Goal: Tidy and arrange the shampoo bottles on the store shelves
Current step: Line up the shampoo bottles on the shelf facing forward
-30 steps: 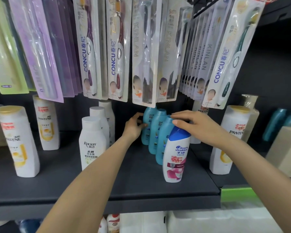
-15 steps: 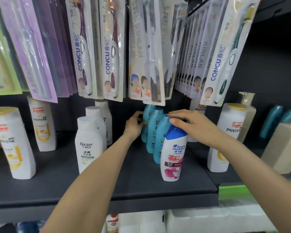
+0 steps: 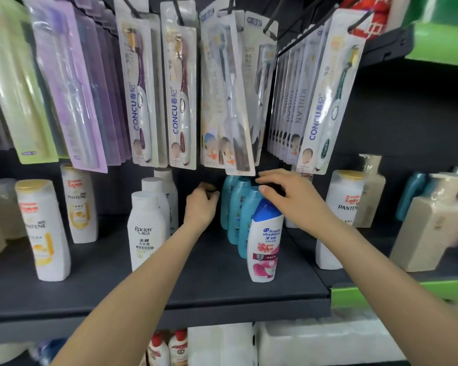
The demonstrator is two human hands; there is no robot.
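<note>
While teal bottles (image 3: 239, 207) stand in a row on the dark shelf (image 3: 212, 283), my left hand (image 3: 201, 207) hovers beside them, grip loosely curled, holding nothing. My right hand (image 3: 294, 199) hangs over the white bottle (image 3: 265, 244) in front, fingers spread wide.

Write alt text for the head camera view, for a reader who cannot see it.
A person's left hand and right hand reach into a row of teal plastic shampoo bottles on a dark store shelf, behind a white bottle with a blue cap. White shampoo bottles stand alongside, and packaged toothbrushes hang above.
</note>
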